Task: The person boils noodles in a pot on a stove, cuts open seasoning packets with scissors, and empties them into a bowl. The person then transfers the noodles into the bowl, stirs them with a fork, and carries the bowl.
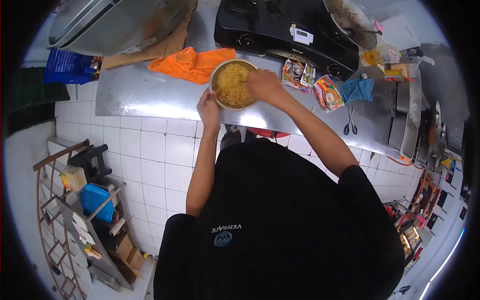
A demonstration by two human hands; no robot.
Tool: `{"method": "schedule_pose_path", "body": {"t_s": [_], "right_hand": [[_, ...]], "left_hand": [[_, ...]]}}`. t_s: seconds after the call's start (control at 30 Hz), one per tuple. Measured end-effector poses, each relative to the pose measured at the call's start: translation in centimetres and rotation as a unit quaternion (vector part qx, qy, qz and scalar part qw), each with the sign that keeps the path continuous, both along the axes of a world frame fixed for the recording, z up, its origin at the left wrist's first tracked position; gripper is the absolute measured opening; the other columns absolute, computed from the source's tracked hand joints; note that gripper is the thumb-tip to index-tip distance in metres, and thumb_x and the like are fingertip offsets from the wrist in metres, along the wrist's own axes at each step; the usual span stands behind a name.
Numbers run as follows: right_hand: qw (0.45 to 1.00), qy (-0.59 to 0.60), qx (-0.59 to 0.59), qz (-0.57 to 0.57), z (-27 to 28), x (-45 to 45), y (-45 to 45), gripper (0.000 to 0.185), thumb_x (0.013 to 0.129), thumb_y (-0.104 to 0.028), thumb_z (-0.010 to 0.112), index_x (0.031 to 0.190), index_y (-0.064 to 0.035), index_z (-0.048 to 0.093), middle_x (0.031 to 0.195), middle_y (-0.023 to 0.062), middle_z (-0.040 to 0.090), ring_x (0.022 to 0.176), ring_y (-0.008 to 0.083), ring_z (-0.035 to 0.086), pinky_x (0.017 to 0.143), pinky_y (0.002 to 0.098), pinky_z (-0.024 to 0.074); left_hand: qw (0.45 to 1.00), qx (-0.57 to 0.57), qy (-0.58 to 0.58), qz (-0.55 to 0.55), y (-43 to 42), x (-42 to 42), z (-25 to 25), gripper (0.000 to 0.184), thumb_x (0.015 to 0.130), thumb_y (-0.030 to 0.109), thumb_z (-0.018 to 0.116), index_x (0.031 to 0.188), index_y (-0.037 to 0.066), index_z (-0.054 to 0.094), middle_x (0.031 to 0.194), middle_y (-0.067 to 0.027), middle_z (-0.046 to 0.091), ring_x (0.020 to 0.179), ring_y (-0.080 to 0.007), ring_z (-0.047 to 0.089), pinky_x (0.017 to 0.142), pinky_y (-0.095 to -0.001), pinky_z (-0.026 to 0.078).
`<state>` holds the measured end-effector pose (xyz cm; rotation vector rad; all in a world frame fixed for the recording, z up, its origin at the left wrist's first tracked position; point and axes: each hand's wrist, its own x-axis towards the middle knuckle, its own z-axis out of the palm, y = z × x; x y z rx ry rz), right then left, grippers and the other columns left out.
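A metal bowl [215,75] of yellow noodles [233,82] rests at the front edge of the steel table. My left hand [208,106] grips the bowl's near left rim, thumb on the edge. Over the bowl's right side, my right hand [265,85] is closed, slightly blurred, with its fingers toward the noodles. What it holds is hidden by the hand. An orange cloth [187,65] lies just behind and left of the bowl. To the right are opened seasoning packets [298,75] and a noodle packet [328,93].
A black gas stove [280,42] stands behind the bowl, with a small white timer [302,35] on it and a used pan [352,22] at its right. Scissors [350,122] and a blue cloth [357,89] lie at right. A large pot [120,25] stands far left on cardboard.
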<state>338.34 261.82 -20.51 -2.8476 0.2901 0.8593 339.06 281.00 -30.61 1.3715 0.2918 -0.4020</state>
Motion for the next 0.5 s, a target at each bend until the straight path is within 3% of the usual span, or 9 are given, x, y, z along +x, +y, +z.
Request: {"method": "schedule_pose_path", "body": {"t_s": [0.03,0.13,0.17,0.27,0.3,0.5], "right_hand": [[0.999,0.003,0.045,0.011,-0.5,-0.7,0.4,0.03,0.084,-0.025,0.058,0.102,-0.0049,0.072,0.103,0.0181,0.071,0.1,0.0331,0.068,0.085,0.046,0.054],[0.994,-0.1,0.025,0.039,0.5,-2.5,-2.2,0.025,0.082,-0.021,0.057,0.091,-0.0023,0.072,0.094,0.0202,0.071,0.086,0.0353,0.071,0.076,0.0451,0.0563],[0.993,-0.112,0.033,-0.014,-0.6,-1.8,-2.9,0.027,0.083,-0.024,0.056,0.081,-0.0015,0.071,0.087,0.025,0.069,0.083,0.0395,0.07,0.074,0.0485,0.0557],[0.995,-0.09,0.024,0.027,-1.3,-1.4,0.3,0.027,0.083,-0.023,0.057,0.093,-0.0035,0.072,0.095,0.0253,0.069,0.09,0.0378,0.069,0.073,0.0457,0.056],[0.996,-0.062,0.042,0.056,-1.0,-2.4,1.0,0.02,0.082,-0.013,0.057,0.094,-0.0054,0.071,0.092,0.0232,0.069,0.084,0.0363,0.07,0.069,0.0455,0.0568],[0.972,-0.205,-0.012,0.11,0.6,-12.3,-2.5,0.038,0.083,-0.007,0.056,0.12,-0.0104,0.062,0.095,0.0154,0.061,0.079,0.0315,0.068,0.063,0.0431,0.0561]], "left_hand": [[1.0,-0.005,0.01,0.003,0.0,0.1,0.1,0.033,0.099,0.012,0.053,0.126,-0.006,0.059,0.111,-0.0117,0.065,0.1,-0.0163,0.059,0.089,-0.0267,0.046],[0.998,0.045,-0.028,0.028,-0.2,1.4,-1.0,0.034,0.099,0.012,0.053,0.127,-0.006,0.058,0.112,-0.011,0.065,0.1,-0.0167,0.06,0.089,-0.0269,0.046],[0.996,0.08,-0.038,0.024,0.1,0.5,-1.5,0.034,0.099,0.012,0.053,0.127,-0.006,0.058,0.112,-0.0105,0.065,0.099,-0.0166,0.06,0.089,-0.027,0.046],[0.997,-0.051,0.055,0.028,-0.4,0.3,2.5,0.034,0.099,0.013,0.053,0.126,-0.007,0.058,0.112,-0.0108,0.065,0.099,-0.0169,0.061,0.088,-0.0271,0.047],[0.995,-0.061,0.065,0.041,-0.5,0.6,2.0,0.032,0.099,0.012,0.052,0.123,-0.008,0.059,0.112,-0.0107,0.065,0.098,-0.0174,0.062,0.087,-0.0271,0.047],[0.998,-0.038,0.026,0.052,0.2,0.9,-0.1,0.032,0.099,0.011,0.052,0.123,-0.008,0.06,0.11,-0.011,0.066,0.1,-0.0164,0.06,0.089,-0.0271,0.046]]}}
